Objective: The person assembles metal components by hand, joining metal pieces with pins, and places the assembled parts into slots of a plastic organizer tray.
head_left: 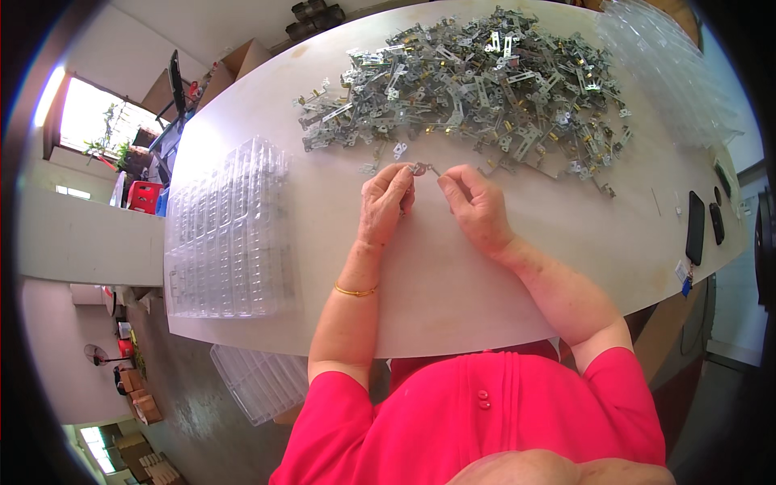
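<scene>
- The left hand [386, 202] and the right hand [475, 206] meet near the middle of the white table [436, 299], fingertips pinched together on one small metal part [420, 169]; holding it from both ends lets the fingers work it just above the tabletop.
- The big heap of metal brackets [477, 85] lies along the far edge, just beyond the fingertips, close enough to pick from. It holds far too many pieces to count.
- One stack of clear plastic trays [230, 230] sits at the left edge, beside the left forearm. A second stack of clear trays [671, 65] rests at the far right corner.
- Two dark phone-like objects [703, 222] lie at the right edge, well apart from the hands.
- Another clear tray [259, 380] lies on the floor below the near edge.
</scene>
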`<action>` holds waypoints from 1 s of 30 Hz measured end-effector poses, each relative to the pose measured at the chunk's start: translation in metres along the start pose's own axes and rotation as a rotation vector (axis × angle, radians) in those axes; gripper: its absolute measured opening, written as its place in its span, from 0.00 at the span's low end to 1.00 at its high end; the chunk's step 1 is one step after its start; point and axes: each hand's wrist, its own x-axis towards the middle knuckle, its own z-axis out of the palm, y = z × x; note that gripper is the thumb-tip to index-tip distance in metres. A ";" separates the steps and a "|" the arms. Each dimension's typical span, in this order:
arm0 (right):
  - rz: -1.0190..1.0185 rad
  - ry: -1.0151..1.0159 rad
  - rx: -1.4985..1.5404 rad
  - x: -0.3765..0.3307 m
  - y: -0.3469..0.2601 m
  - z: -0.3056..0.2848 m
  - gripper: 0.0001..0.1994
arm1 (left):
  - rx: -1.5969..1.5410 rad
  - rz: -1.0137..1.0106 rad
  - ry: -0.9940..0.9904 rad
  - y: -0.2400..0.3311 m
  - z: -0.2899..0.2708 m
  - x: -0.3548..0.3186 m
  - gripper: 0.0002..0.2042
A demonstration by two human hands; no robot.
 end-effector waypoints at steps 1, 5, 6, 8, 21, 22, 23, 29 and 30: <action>0.000 0.000 -0.001 0.000 0.000 0.000 0.05 | 0.020 -0.004 -0.005 0.000 0.000 0.000 0.13; 0.026 -0.010 -0.014 0.000 -0.001 -0.001 0.05 | 0.054 0.026 -0.006 -0.002 0.000 -0.001 0.13; 0.033 -0.017 -0.022 0.000 -0.001 -0.001 0.05 | 0.078 0.053 0.000 -0.002 0.001 -0.001 0.12; 0.038 -0.024 -0.022 0.000 -0.001 -0.002 0.05 | 0.101 0.080 0.005 -0.004 0.000 -0.001 0.12; 0.197 -0.095 0.233 0.002 -0.004 -0.001 0.08 | 0.543 0.487 -0.015 -0.002 0.001 0.000 0.04; 0.184 -0.100 0.231 0.001 -0.005 -0.001 0.08 | 0.549 0.499 -0.026 -0.002 0.000 -0.001 0.04; 0.194 -0.132 0.233 0.001 -0.005 -0.001 0.08 | 0.550 0.510 -0.018 -0.003 0.000 -0.001 0.04; 0.318 -0.206 0.405 0.005 0.000 -0.008 0.09 | 0.415 0.332 0.011 -0.002 0.003 -0.005 0.03; 0.335 -0.211 0.426 0.006 0.001 -0.008 0.09 | 0.409 0.334 -0.017 -0.002 0.002 -0.005 0.03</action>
